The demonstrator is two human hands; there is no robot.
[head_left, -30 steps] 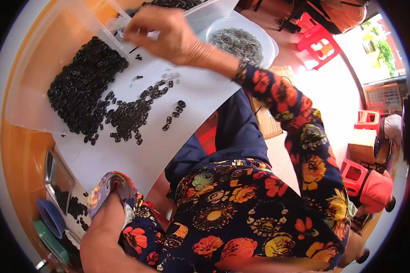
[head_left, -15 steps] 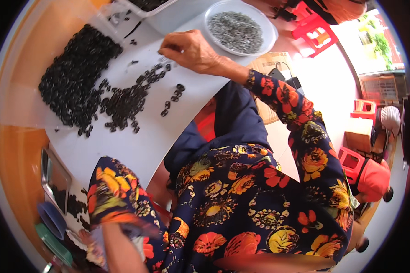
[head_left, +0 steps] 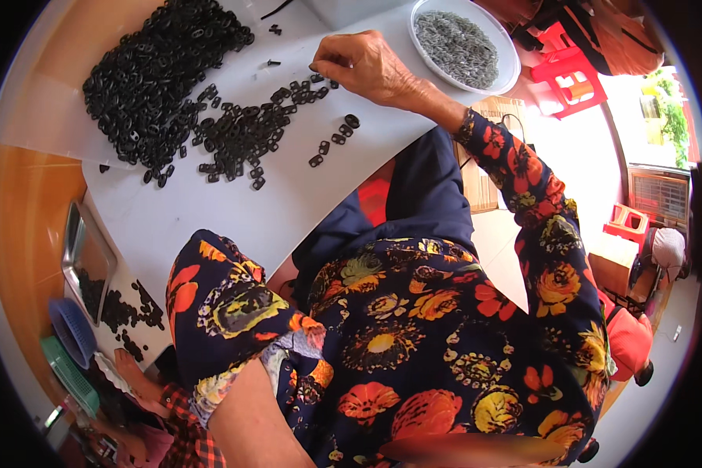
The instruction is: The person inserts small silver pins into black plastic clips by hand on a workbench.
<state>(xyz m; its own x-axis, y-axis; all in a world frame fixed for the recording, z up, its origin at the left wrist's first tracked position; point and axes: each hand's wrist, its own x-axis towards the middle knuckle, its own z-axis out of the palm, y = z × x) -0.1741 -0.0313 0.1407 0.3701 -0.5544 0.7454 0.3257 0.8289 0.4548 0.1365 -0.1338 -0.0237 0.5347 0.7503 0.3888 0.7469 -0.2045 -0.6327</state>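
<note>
My right hand (head_left: 370,70) is above the white table, its thumb and forefinger pinched together. Anything between the fingertips is hidden or too small to make out. Just beneath the fingertips begins a loose spread of small black oval parts with holes (head_left: 242,132). A short line of similar black pieces (head_left: 338,139) lies nearer to me. Beyond the spread is a big heap of these parts (head_left: 156,86) in a translucent tray. A small dark screw-like piece (head_left: 269,63) lies left of my fingertips. My left forearm (head_left: 257,417) runs off the lower edge, with that hand out of sight.
A translucent round tub (head_left: 515,69) of small silvery pieces stands right of my hand. At the left are a metal tray (head_left: 74,249), a blue basket (head_left: 72,331), a green basket (head_left: 66,374) and a co-worker's hand (head_left: 136,374). Red stools (head_left: 573,82) stand at the right.
The view has shifted, so the table things sit higher and farther right. My right hand stays pinched, slightly nearer the loose parts. My left forearm has moved and shows less blur.
</note>
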